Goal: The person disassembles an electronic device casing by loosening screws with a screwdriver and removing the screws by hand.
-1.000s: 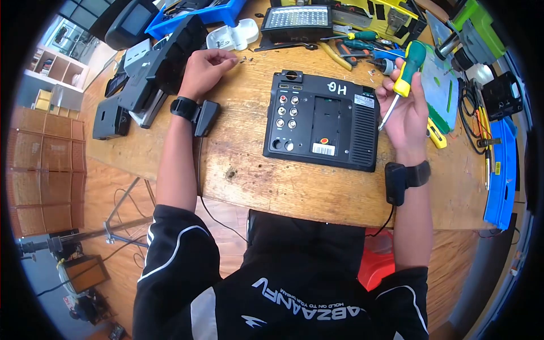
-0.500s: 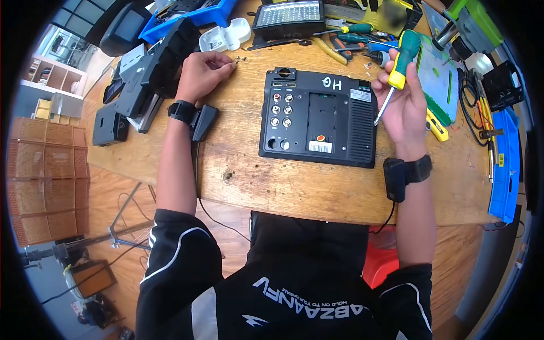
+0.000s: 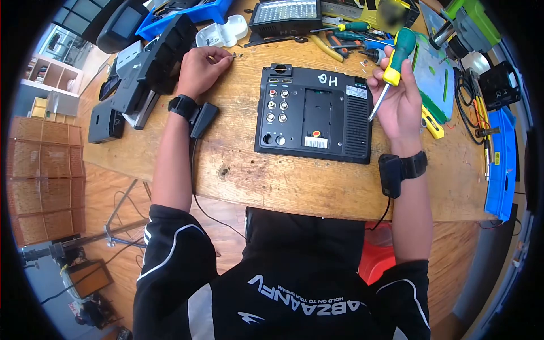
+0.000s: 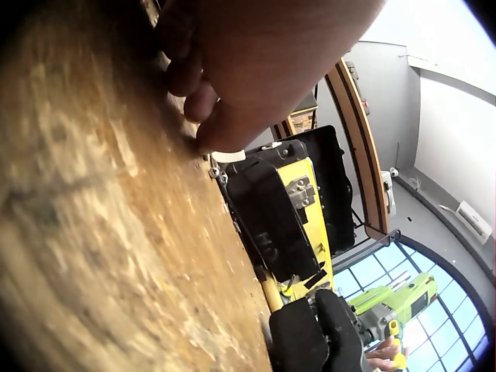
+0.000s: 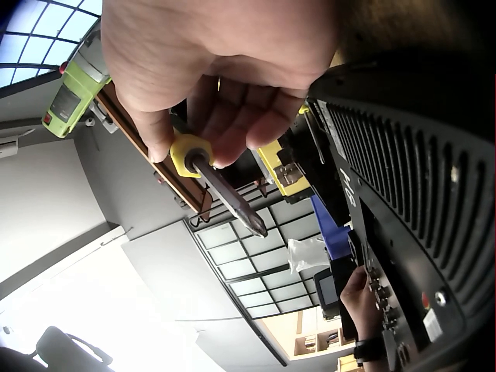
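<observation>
The right hand holds a green-and-yellow screwdriver by its handle, shaft slanting down beside the right edge of a black monitor lying back-side up. In the right wrist view the screwdriver's cross-shaped tip points away from the hand and touches nothing. The left hand rests on the table left of the monitor, thumb and forefinger together at small screws; whether a screw is between them cannot be told. In the left wrist view the curled fingers are close to the wood.
A white open case stands behind the left hand. Black devices are piled at the left. An LED panel, pliers and other tools lie at the back. A green-edged mat and blue tray are at the right.
The head view has shifted slightly. The right hand still holds the screwdriver near the monitor's right edge, and the left fingers remain by the screws, with little movement.
</observation>
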A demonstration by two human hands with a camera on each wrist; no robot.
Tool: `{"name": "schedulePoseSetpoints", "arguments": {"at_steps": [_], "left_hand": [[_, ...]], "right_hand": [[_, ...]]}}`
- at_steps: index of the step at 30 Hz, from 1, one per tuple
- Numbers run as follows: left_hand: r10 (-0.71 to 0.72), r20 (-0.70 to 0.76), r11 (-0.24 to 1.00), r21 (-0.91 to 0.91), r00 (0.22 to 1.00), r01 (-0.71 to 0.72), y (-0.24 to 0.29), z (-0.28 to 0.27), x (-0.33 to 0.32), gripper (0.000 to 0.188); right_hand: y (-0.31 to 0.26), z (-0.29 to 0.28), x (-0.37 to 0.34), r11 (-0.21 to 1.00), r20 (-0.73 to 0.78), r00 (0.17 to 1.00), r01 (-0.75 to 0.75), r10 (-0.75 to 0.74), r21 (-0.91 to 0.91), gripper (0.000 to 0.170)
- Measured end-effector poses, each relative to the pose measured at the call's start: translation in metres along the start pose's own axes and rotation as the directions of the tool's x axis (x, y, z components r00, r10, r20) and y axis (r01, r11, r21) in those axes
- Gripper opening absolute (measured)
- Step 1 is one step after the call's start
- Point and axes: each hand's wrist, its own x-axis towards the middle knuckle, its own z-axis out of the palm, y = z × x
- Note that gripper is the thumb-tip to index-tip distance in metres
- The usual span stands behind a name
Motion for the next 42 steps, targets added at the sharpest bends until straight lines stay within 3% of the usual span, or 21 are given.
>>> {"name": "schedulePoseSetpoints", "arguments": {"at_steps": [3,10,16,20,22,24,26,30,31,36,38,39,42], "left_hand": [[0.035,0.013,0.996,0.087,0.999,-0.036,-0.002,0.000,0.001,0.023],[0.017,-0.003,0.999,0.050,1.000,-0.017,0.000,0.000,0.000,0.022],[0.017,0.012,0.986,-0.166,1.000,-0.015,0.023,0.001,-0.001,0.021],[0.228,0.093,0.907,-0.383,0.969,-0.176,0.065,0.008,-0.017,0.011],[0.218,0.222,0.927,-0.352,0.950,-0.130,0.092,0.001,-0.026,0.008],[0.225,0.244,0.928,-0.349,0.943,-0.132,0.104,0.002,-0.031,0.007],[0.347,0.201,0.904,-0.332,0.916,-0.270,0.112,0.005,-0.034,0.005],[0.401,0.263,0.904,-0.268,0.878,-0.333,0.114,0.012,-0.037,0.009],[0.401,0.250,0.908,-0.238,0.881,-0.346,0.114,0.015,-0.038,0.009],[0.410,0.221,0.910,-0.162,0.885,-0.381,0.123,0.014,-0.038,0.012],[0.464,0.169,0.886,-0.076,0.870,-0.457,0.127,0.014,-0.040,0.011],[0.469,0.170,0.883,-0.065,0.867,-0.465,0.129,0.014,-0.040,0.010],[0.445,0.174,0.895,-0.096,0.878,-0.435,0.130,0.016,-0.041,0.009]], "right_hand": [[0.001,-0.002,0.002,1.000,0.007,1.000,0.005,-0.005,0.003,0.050],[0.001,-0.001,0.002,1.000,0.000,1.000,0.000,0.000,0.013,0.049],[0.000,0.005,0.001,1.000,-0.059,0.998,-0.009,0.008,-0.009,0.051],[-0.001,0.002,0.001,0.999,-0.051,0.999,0.002,-0.003,-0.033,0.051],[0.001,0.000,0.002,1.000,-0.012,1.000,0.008,-0.008,-0.017,0.051],[0.002,0.000,0.002,1.000,-0.019,1.000,0.016,-0.016,-0.018,0.053],[0.001,0.000,0.002,0.999,-0.003,1.000,0.026,-0.026,-0.029,0.053],[0.002,0.001,0.003,0.998,-0.014,0.999,0.042,-0.043,-0.056,0.053],[0.002,0.001,0.003,0.999,0.032,0.999,0.042,-0.043,0.016,0.046],[0.001,-0.007,0.004,0.999,-0.014,1.000,0.010,-0.011,-0.038,0.051],[0.001,-0.010,0.004,1.000,0.046,0.999,0.011,-0.011,0.002,0.048],[0.009,-0.005,0.004,0.997,-0.002,0.998,0.068,-0.068,0.040,0.031],[0.007,0.009,0.004,0.996,-0.039,0.997,0.070,-0.068,0.061,0.027]]}}
